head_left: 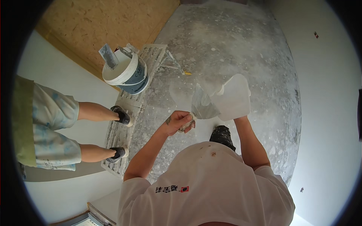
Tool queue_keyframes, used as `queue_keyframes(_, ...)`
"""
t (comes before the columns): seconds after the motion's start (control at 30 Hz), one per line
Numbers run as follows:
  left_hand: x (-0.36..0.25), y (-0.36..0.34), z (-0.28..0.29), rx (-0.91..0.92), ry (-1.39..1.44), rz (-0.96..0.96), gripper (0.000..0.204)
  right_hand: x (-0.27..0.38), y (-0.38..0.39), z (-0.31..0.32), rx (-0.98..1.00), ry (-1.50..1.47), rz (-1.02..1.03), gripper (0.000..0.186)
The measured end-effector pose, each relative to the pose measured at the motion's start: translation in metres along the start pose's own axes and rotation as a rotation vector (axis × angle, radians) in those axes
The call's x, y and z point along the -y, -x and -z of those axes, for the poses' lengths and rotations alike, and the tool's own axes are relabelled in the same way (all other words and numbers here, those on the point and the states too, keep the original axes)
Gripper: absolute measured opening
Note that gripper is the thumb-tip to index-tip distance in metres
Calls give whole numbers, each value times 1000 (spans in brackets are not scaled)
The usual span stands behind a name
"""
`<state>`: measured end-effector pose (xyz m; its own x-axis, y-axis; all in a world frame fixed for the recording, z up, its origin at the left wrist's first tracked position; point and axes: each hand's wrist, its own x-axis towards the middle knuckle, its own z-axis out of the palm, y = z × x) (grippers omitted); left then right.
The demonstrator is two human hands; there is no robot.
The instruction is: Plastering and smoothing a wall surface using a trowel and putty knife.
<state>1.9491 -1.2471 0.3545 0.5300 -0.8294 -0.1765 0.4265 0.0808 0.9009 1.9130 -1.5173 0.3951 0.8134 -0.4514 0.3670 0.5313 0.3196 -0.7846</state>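
My left hand (176, 122) is closed around the handle of a putty knife (203, 105). The knife's wide metal blade fans out toward the right, with pale smears on it, and its edge meets or overlaps a white putty board (234, 98). That board has rounded corners, and a dab of white putty shows on its left edge. My right hand (241, 119) holds the board from beneath; its fingers are hidden under it, and only the wrist side shows.
At left, another person (56, 124) stands on a splattered work platform (124, 109). A bucket (124, 75) with a trowel (108, 56) in it rests on the platform's far end. Dusty, stained floor (226, 41) stretches ahead, bordered by a pale wall (320, 113) at right.
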Motion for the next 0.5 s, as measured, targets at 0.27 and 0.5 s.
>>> queue_keyframes(0.27,-72,-103,78,-183,82,-237,35,-114,-196,-11,801,407,-181,13)
queue_keyframes(0.5,-113,-167,154,-433,17,-194,40,-213,-334,-64,398,-107,-630,13)
